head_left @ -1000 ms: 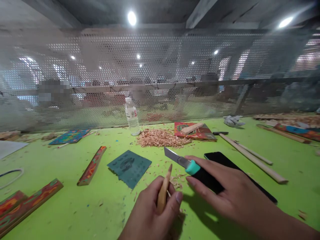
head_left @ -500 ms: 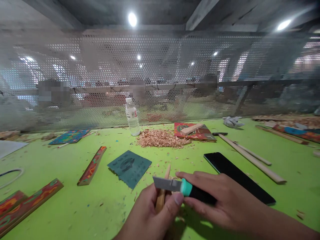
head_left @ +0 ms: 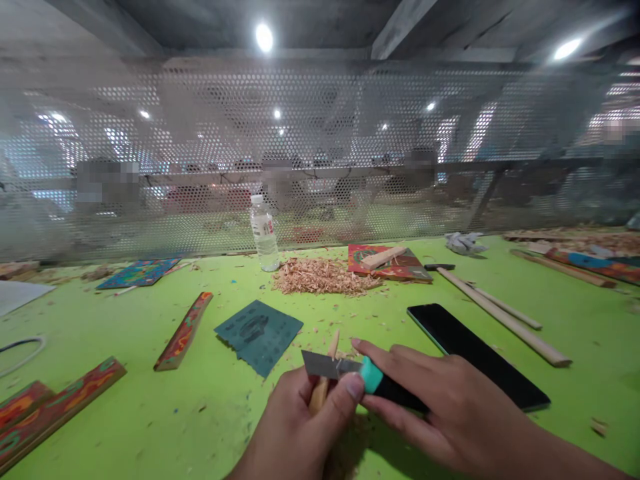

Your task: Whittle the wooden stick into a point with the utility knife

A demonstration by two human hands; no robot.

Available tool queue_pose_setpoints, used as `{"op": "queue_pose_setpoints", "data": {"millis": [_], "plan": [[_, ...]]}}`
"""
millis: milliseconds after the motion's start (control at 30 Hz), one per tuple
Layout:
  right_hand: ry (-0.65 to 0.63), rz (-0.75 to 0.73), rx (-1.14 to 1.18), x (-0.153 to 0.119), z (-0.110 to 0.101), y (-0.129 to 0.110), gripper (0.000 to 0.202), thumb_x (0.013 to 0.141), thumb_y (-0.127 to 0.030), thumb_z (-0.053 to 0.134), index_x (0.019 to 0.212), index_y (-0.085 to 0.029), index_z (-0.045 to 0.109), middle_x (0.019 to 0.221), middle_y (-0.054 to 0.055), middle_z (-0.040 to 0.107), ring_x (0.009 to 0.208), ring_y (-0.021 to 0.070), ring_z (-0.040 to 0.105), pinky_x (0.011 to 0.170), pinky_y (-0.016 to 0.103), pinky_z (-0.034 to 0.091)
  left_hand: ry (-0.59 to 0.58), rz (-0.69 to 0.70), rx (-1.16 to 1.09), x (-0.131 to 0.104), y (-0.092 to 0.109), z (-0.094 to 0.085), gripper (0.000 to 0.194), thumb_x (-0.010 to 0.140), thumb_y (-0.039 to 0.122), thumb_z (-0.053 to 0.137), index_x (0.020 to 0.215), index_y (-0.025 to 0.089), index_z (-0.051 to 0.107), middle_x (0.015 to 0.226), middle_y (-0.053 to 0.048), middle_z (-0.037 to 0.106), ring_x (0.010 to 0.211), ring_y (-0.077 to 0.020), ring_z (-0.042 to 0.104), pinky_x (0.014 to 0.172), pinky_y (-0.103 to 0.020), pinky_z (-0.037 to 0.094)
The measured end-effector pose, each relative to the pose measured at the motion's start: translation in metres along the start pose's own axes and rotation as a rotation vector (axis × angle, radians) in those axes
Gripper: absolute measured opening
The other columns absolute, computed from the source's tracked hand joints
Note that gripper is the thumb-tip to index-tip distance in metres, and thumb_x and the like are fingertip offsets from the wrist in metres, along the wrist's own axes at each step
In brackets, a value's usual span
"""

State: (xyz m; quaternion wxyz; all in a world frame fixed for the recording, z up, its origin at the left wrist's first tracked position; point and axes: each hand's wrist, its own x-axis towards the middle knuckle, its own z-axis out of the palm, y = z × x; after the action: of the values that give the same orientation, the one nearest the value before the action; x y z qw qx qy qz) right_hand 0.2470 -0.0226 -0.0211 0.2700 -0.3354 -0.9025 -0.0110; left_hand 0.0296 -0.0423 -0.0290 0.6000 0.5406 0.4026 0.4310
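Observation:
My left hand (head_left: pixel 305 420) is closed around a thin wooden stick (head_left: pixel 319 396) whose pointed end sticks out beyond the fingers. My right hand (head_left: pixel 435 400) grips a utility knife (head_left: pixel 371 375) with a black and turquoise handle. Its flat blade lies across the stick, and my left thumb presses near the base of the blade. A pale shaving curls up beside the blade. Just beyond my hands lies a worn dark green sheet of sandpaper (head_left: pixel 260 337). A black phone (head_left: pixel 480 357) rests beside my right hand, which hides part of its near edge.
A heap of wood shavings (head_left: pixel 323 277) and a water bottle (head_left: pixel 264 235) stand near the mesh screen (head_left: pixel 210 147). Painted wood strips (head_left: pixel 185 331) lie at left. A hammer (head_left: pixel 505 317) lies at right, and a painted board (head_left: pixel 415 267) holds a wood piece.
The knife blade has moved slightly down and to the left along the stick, tilting a little. A shaving now shows beside the stick. The things on the table have stayed put.

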Motion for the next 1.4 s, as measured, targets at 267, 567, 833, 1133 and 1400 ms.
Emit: {"op": "queue_pose_setpoints", "data": {"millis": [267, 567, 833, 1133, 1400], "plan": [[0.179, 0.082, 0.021, 0.002, -0.004, 0.006, 0.04, 0.111, -0.038, 0.049, 0.144, -0.018, 0.061, 0.107, 0.012, 0.083, 0.087, 0.0262, 0.082, 0.071, 0.035, 0.068, 0.014, -0.046, 0.048, -0.001, 0.003, 0.0, 0.06, 0.086, 0.078, 0.069, 0.075, 0.02, 0.056, 0.067, 0.006, 0.037, 0.062, -0.0118, 0.029, 0.056, -0.026, 0.03], [0.034, 0.043, 0.082, 0.006, -0.004, 0.011, 0.036, 0.108, -0.032, 0.056, 0.141, -0.019, 0.064, 0.112, 0.012, 0.083, 0.093, 0.0251, 0.083, 0.081, 0.035, 0.068, -0.003, -0.038, 0.033, -0.001, 0.004, -0.001, 0.06, 0.083, 0.077, 0.073, 0.09, 0.017, 0.068, 0.08, 0.0, 0.055, 0.074, -0.0145, 0.045, 0.071, -0.028, 0.042], [-0.103, -0.038, 0.157, 0.005, -0.005, 0.008, 0.04, 0.107, -0.038, 0.058, 0.137, -0.013, 0.067, 0.116, 0.015, 0.083, 0.093, 0.0278, 0.083, 0.077, 0.035, 0.068, -0.032, 0.01, -0.073, 0.0, -0.017, -0.001, 0.054, 0.085, 0.069, 0.078, 0.093, 0.016, 0.07, 0.087, -0.005, 0.064, 0.083, -0.0189, 0.055, 0.081, -0.032, 0.048], [0.034, 0.01, -0.003, 0.001, 0.0, 0.003, 0.046, 0.113, -0.043, 0.044, 0.144, -0.013, 0.061, 0.108, 0.017, 0.083, 0.08, 0.028, 0.083, 0.067, 0.038, 0.069, 0.01, 0.009, 0.003, 0.0, -0.005, 0.0, 0.054, 0.089, 0.068, 0.073, 0.095, 0.014, 0.073, 0.087, -0.006, 0.065, 0.083, -0.0197, 0.054, 0.078, -0.032, 0.046], [0.089, 0.019, 0.071, 0.007, -0.008, 0.012, 0.039, 0.111, -0.04, 0.052, 0.139, -0.016, 0.064, 0.11, 0.016, 0.084, 0.088, 0.0271, 0.083, 0.073, 0.036, 0.068, -0.018, -0.029, -0.003, 0.0, -0.007, -0.002, 0.061, 0.084, 0.076, 0.074, 0.096, 0.016, 0.069, 0.081, 0.0, 0.054, 0.075, -0.0146, 0.048, 0.07, -0.027, 0.043]]}}
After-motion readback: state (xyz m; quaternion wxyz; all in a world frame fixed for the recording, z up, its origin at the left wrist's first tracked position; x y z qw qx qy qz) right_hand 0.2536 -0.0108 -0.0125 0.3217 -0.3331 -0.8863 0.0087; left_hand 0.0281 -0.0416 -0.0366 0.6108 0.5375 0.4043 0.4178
